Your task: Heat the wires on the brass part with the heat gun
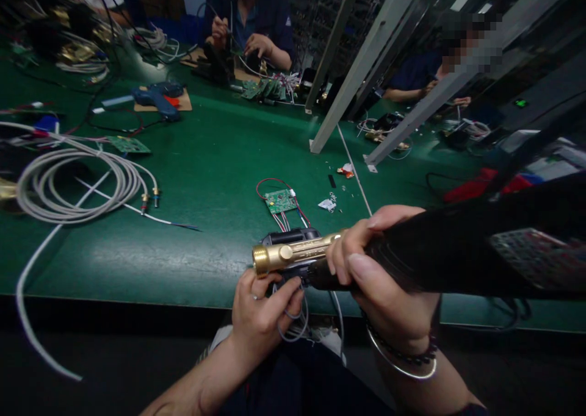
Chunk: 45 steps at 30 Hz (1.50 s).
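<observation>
My right hand (pixel 379 282) is wrapped round a long black device with a gold metal nozzle (pixel 293 254), held level over the table's front edge. Just below the nozzle, my left hand (pixel 260 309) pinches thin grey wires (pixel 293 324) that hang from the underside of the device. A small green circuit board (pixel 280 200) with red and blue wires lies on the green table (pixel 215 160) just behind the nozzle. A black block (pixel 290 237) sits right behind the gold part.
A coil of white cable (pixel 73 184) lies at the left with a second green board (pixel 128 144). A blue glue gun (pixel 158 99) rests further back. Grey metal struts (pixel 361 68) slant up at the right. Two other people work at the far side.
</observation>
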Each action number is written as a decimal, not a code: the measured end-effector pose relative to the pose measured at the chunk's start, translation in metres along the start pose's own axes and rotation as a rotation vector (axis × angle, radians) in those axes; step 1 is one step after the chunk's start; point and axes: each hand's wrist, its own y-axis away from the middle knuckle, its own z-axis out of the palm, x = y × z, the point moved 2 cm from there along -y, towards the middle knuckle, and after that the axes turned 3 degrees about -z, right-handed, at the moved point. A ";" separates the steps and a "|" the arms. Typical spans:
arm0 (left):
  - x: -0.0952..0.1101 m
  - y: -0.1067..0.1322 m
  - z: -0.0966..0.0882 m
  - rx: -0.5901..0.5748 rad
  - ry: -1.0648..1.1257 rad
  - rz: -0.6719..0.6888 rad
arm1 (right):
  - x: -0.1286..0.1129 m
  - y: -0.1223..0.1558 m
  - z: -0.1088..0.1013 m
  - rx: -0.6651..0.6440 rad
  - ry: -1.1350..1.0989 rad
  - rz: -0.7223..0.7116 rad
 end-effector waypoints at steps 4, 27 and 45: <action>0.001 -0.004 -0.003 0.005 -0.022 0.014 | 0.001 -0.004 0.006 -0.070 -0.049 -0.041; -0.042 -0.140 -0.035 -0.267 -0.033 0.129 | 0.060 0.070 -0.145 0.900 -0.680 0.432; -0.020 -0.209 0.204 -1.303 -0.137 -0.025 | 0.077 0.089 -0.146 0.731 -1.021 0.542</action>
